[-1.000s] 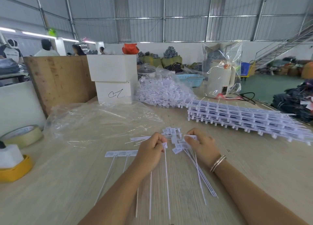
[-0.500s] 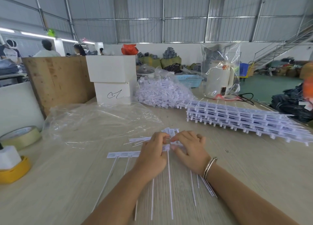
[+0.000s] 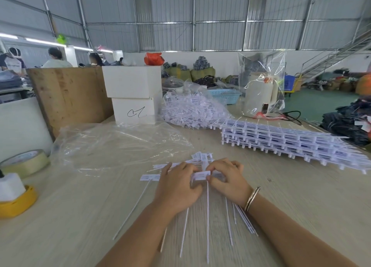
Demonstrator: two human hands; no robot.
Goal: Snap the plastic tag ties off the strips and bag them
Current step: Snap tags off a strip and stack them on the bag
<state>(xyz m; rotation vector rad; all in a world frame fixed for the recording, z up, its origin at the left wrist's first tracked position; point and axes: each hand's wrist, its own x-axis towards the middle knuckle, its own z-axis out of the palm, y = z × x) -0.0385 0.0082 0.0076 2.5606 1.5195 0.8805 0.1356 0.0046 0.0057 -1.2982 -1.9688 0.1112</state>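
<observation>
Both hands mid-table, left (image 3: 176, 188) and right (image 3: 227, 181) each with grip pinching one tag (image 3: 201, 175) on the strip. Loose ties (image 3: 202, 158) at 12 o'clock, bag (image 3: 112, 144) around 10, strip stack (image 3: 291, 144) around 2.

left hand (image 3: 176, 188) + right hand (image 3: 226, 178) — pinching tag tie (image 3: 201, 175) | wooden table (image 3: 80, 216)

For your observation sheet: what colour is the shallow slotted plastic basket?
Light blue basket, head view.

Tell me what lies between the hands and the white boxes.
In the head view, a crumpled clear plastic bag lies between the hands and the white boxes.
</observation>
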